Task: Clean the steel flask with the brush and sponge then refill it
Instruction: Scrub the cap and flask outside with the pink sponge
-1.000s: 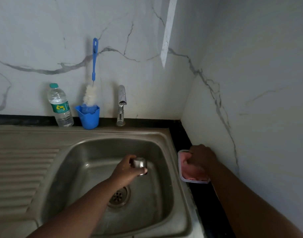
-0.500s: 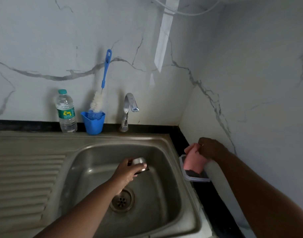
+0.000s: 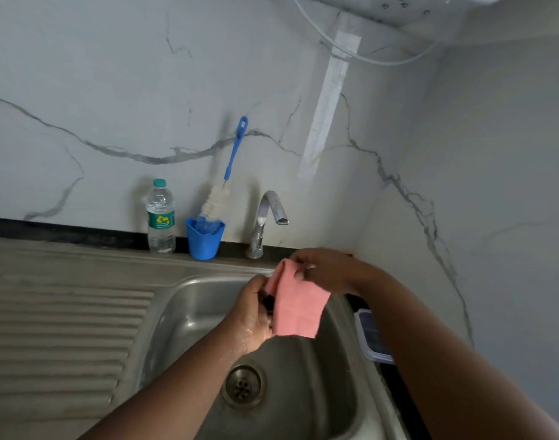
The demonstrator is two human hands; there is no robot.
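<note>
Over the sink [image 3: 189, 300], the right hand [image 3: 327, 271] pinches the top edge of the pink sponge cloth [image 3: 298, 308] between thumb and fingers. The cloth hangs at three o'clock of the left hand [image 3: 256, 315], whose fingers curl round a dark-topped object, probably the steel flask [image 3: 268, 301], almost wholly hidden. Wiping it well likely means wrapping the cloth fully round the body while the left hand turns it.

At eleven o'clock of the hands, the blue cup [image 3: 205, 238] holds the bottle brush [image 3: 222, 188] leaning on the wall; the water bottle [image 3: 160, 217] beside it looks partly filled. The lidded tray [image 3: 371, 338] sits at four o'clock; its contents cannot be told.
</note>
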